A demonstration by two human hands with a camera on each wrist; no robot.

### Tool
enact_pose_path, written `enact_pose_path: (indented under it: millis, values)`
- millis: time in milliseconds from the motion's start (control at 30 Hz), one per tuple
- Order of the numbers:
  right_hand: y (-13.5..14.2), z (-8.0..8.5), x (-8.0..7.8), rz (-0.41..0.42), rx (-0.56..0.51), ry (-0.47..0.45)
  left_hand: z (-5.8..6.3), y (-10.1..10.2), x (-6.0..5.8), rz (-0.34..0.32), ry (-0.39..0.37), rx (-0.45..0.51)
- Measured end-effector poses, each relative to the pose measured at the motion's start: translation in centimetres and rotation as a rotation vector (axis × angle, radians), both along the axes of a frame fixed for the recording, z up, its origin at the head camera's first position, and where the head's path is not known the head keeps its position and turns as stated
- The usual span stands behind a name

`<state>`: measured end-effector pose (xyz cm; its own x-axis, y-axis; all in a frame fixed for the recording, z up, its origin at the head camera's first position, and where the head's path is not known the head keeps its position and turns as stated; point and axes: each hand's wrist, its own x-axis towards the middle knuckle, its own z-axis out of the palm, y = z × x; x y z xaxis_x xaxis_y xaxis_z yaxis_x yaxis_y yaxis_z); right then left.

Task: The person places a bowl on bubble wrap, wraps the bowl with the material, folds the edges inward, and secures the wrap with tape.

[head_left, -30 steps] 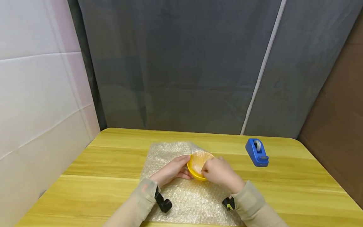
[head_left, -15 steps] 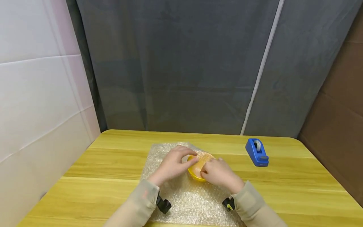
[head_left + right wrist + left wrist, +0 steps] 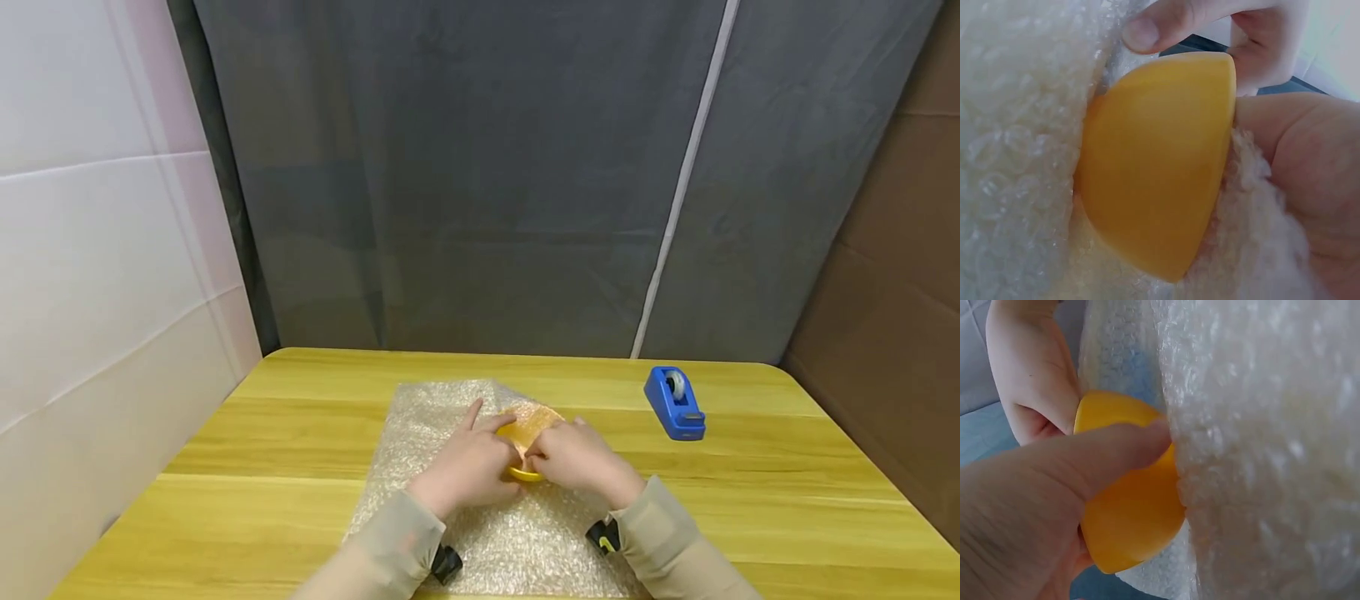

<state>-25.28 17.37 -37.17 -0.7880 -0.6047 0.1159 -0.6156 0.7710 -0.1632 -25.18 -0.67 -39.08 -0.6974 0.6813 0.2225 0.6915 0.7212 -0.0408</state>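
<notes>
A yellow bowl [image 3: 527, 477] sits on a sheet of bubble wrap [image 3: 517, 542], mouth up. A flap of the wrap folds over its far right rim and into the hollow. My left hand [image 3: 472, 462] is at the bowl's left rim, index finger spread away, other fingers reaching inside. In the left wrist view its thumb [image 3: 1122, 447] overlaps the bowl's outer wall [image 3: 1138, 519]. My right hand [image 3: 577, 454] bends over the right rim and holds the wrap flap down inside the bowl. Its fingertips are mostly hidden; the wrap [image 3: 1254, 206] bunches beneath its palm.
A blue tape dispenser [image 3: 675, 408] with a roll of clear tape stands on the wooden table [image 3: 262, 433] at the right. A dark curtain [image 3: 465, 208] hangs behind the table, with a white panel [image 3: 97, 275] at left and a brown one [image 3: 885, 267] at right.
My left hand has left its grip on the bowl's outer left side, lifted over the rim and come down with fingers inside. The right hand has stayed in place.
</notes>
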Motion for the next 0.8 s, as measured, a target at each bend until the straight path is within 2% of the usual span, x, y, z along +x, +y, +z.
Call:
enact_pose_path:
  millis: [100,233,333,433,533,667,800]
  values:
    - [0.2,0.5,-0.2,0.031,-0.017,-0.050,-0.1,-0.1,0.0,0.014,0.017,-0.007]
    - [1.6,2.2,0.0,0.087,-0.093,-0.162,-0.1,-0.1,0.1,0.033,0.000,-0.014]
    - [3.5,4.0,0.6,0.113,-0.122,-0.159,0.0,0.0,0.1,0.040,-0.034,-0.013]
    - [5.9,5.1,1.0,0.120,-0.098,-0.060,0.0,0.3,0.1,0.042,-0.057,-0.005]
    - [8.2,4.9,0.8,0.154,-0.039,0.105,0.1,0.3,0.1,0.042,-0.061,0.003]
    - [10.6,2.7,0.0,0.264,0.079,0.352,0.2,0.0,-0.1,0.039,-0.054,-0.001]
    - [11.5,0.2,-0.9,0.411,0.118,0.514,0.3,-0.3,-0.3,0.044,-0.053,0.002]
